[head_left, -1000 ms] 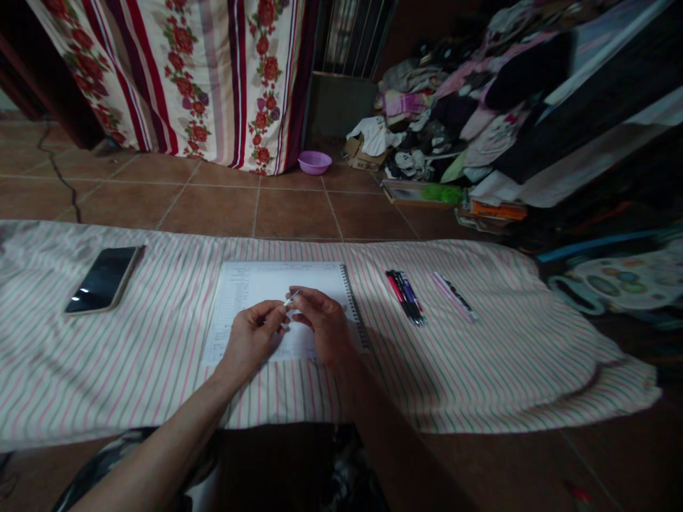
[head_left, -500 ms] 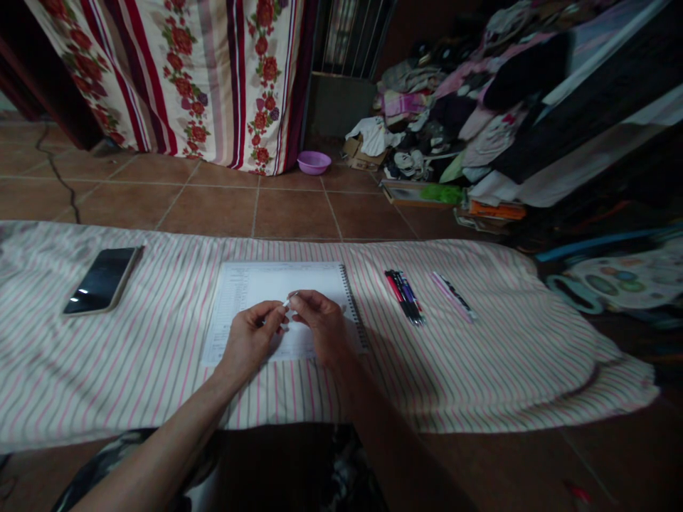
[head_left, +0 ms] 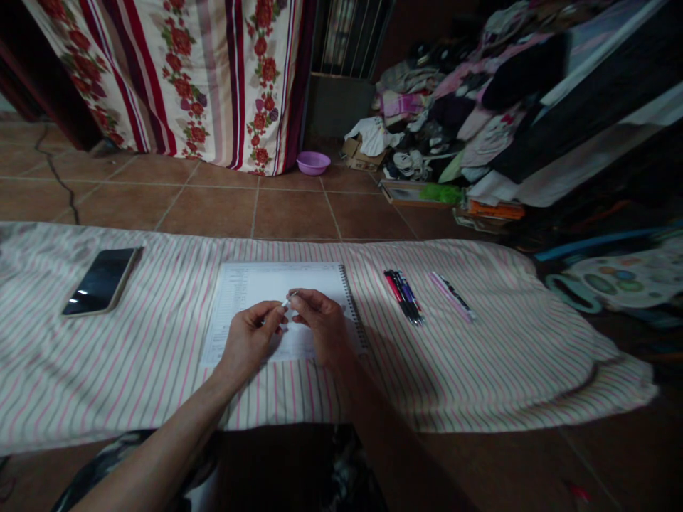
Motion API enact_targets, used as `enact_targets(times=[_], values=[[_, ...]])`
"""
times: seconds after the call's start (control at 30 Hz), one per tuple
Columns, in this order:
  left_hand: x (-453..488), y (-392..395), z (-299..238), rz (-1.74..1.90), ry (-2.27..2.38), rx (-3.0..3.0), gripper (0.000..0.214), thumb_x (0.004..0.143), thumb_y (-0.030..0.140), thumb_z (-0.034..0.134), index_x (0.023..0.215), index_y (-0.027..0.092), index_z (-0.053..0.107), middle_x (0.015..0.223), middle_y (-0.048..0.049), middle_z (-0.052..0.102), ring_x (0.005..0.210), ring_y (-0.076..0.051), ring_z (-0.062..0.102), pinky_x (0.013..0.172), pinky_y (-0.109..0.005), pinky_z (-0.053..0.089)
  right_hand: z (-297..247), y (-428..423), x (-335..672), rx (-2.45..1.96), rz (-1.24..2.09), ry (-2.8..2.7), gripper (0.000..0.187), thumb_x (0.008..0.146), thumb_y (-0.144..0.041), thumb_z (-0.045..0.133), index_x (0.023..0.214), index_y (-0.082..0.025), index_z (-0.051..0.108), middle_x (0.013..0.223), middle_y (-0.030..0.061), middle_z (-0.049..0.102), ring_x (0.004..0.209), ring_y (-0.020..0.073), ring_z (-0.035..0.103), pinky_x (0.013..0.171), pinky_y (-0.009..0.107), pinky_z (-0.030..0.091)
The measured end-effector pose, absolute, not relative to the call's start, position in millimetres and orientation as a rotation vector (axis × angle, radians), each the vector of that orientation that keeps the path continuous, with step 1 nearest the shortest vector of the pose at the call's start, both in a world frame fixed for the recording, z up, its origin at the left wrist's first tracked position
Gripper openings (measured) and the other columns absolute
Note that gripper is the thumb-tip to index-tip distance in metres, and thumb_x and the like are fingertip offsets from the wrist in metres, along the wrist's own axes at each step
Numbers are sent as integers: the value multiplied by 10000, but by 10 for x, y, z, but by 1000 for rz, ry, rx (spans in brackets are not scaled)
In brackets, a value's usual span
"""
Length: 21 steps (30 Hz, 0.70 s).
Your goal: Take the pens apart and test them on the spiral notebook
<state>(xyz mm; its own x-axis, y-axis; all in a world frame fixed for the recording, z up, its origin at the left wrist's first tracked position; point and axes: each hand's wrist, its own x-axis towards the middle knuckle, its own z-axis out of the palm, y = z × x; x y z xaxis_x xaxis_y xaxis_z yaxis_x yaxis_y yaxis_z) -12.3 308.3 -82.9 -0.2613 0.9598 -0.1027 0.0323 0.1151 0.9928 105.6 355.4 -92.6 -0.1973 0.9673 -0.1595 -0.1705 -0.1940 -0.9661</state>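
Observation:
Both my hands meet over an open spiral notebook (head_left: 291,274) on the striped cloth. My left hand (head_left: 254,333) pinches one end of a small white object (head_left: 286,303) between thumb and fingers. At its other end, my right hand (head_left: 321,321) is closed on it too, with a tiny dark tip showing by the thumb. The object is too small and too much covered for its kind to be told. To the right of the notebook lies a row of several pens (head_left: 404,297). Beyond them are a pink pen (head_left: 449,295) and a dark patterned one, side by side.
A smartphone (head_left: 102,281) lies at the left on the striped cloth (head_left: 480,370). Past the far edge, the tiled floor holds a purple basin (head_left: 314,163) beside a floral curtain (head_left: 213,85). Heaped clothes (head_left: 453,114) fill the back right.

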Motion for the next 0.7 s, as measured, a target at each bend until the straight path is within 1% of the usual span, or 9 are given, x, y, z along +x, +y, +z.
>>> enact_targets(times=[0.13,0.37,0.7], values=[[-131,3092,-840,1285,1483,1023,210,709,346,601,745,150,668,598,-5,622,520,-102,518,536,-231,417,-937,3567,1054,-1115,1549,-1099,238,622,-370,688,801,-214,701,804,12,681,711,135,597,592,243,497],[-119,3092,-807,1275,1496,1000,235,683,379,611,717,152,661,596,-9,622,507,-103,510,511,-231,406,-948,3558,1051,-1098,1558,-1109,188,636,-362,682,749,-211,694,752,3,668,670,121,586,583,232,494],[-116,3084,-808,1274,1503,1029,221,702,361,604,742,154,671,596,-3,621,514,-99,515,524,-227,412,-956,3553,1042,-1104,1538,-1108,198,634,-367,683,745,-204,693,739,4,670,671,124,588,588,238,487]])
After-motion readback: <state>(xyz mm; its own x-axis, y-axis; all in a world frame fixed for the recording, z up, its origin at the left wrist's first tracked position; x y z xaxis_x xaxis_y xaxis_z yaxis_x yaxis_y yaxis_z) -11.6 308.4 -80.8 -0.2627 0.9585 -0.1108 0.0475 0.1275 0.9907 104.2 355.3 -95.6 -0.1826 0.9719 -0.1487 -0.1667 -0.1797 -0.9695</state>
